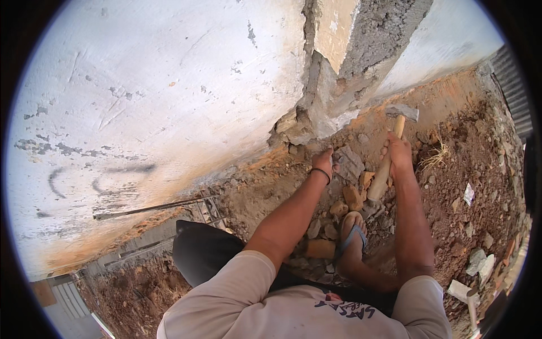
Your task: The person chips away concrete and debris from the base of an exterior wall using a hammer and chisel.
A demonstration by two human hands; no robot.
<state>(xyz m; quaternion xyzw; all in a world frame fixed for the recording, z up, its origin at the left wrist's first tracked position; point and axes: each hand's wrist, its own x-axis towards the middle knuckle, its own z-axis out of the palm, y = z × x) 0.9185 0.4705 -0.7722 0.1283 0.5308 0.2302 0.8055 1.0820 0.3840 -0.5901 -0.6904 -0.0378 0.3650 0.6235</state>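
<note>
My right hand is wrapped round the wooden handle of a hammer. Its grey metal head points away from me, above the dirt, and the thick handle end hangs near my foot. My left hand, with a black band at the wrist, is low by the broken base of a concrete column. Its fingers are curled closed; what they hold, if anything, is hidden. Right beside those fingers lies a flat grey chunk of concrete.
A white, peeling wall rises on the left. Stones and brick pieces lie round my sandalled foot. A steel bar frame runs along the wall's foot. Loose soil with rubble slopes on the right, below corrugated sheet.
</note>
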